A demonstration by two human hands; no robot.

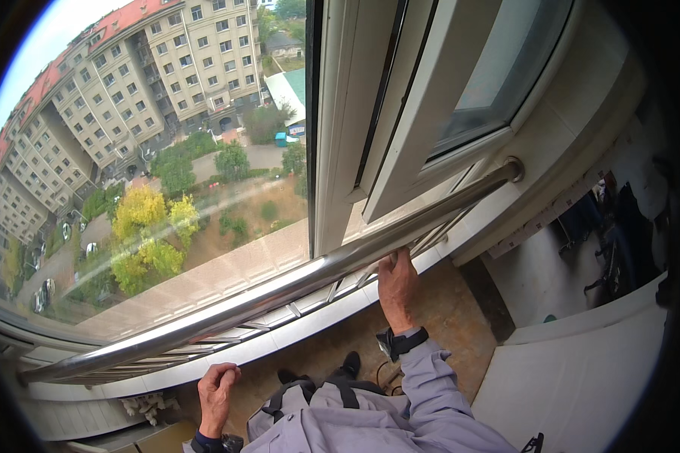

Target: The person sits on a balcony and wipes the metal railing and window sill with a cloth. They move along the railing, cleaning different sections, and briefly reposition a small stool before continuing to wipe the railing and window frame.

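A thick round metal handrail [279, 283] runs slantwise across the window front, with thinner bars [238, 329] beneath it. My right hand [397, 287] is raised to the rail's lower edge below the window frame. Its fingers are bent and closed, their tips partly hidden at the rail; what they hold, if anything, does not show. Lower and to the left, my left hand [216, 392] hovers in front of the white sill [261, 347], apart from the rail. Its fingers are curled in a pinch, and anything between them is too small to make out.
A white-framed window sash [431, 113] stands behind the rail; through the glass are buildings and trees far below. A white panel [559, 370] is at the right, beside dark objects [619, 234]. A white radiator-like piece [149, 406] lies low left. A cable [389, 375] is by my feet.
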